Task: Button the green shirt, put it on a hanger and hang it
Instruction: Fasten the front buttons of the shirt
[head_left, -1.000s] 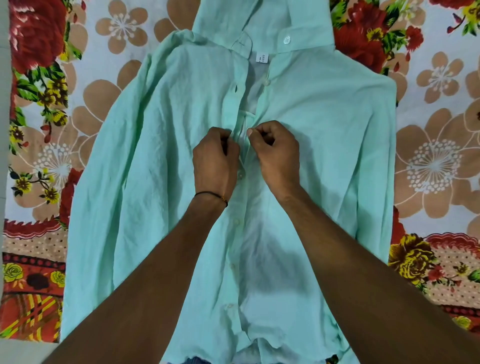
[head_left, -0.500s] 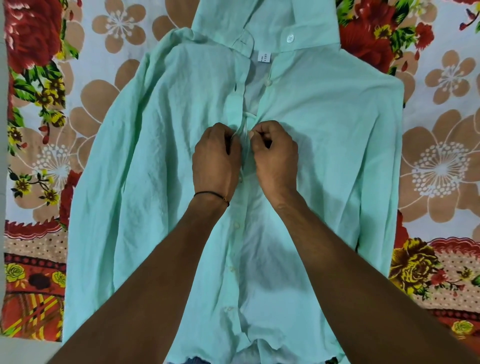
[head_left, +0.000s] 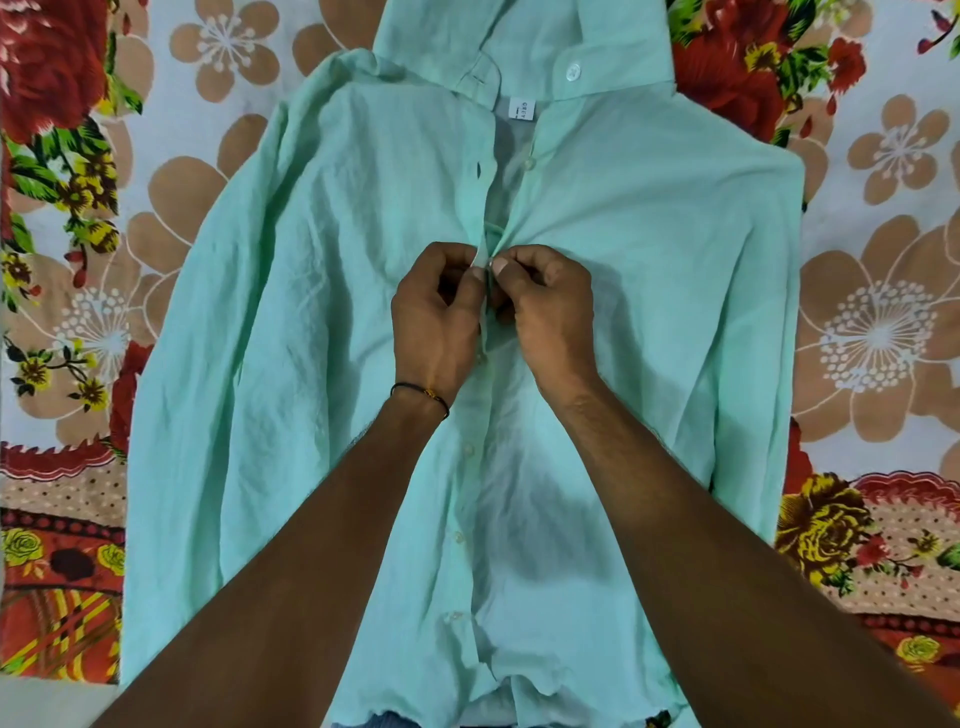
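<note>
Now closer together than a second ago, the left hand (head_left: 435, 325) and right hand (head_left: 548, 312) pinch the crumpled mint-green cotton shirt's (head_left: 311, 312) front edges together, so this mid-chest fastening looks nearly done.

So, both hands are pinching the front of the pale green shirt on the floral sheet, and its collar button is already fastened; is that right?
Not quite: the head view shows the white collar button unfastened. The left hand and right hand do pinch the pale green shirt on the floral sheet.
</note>
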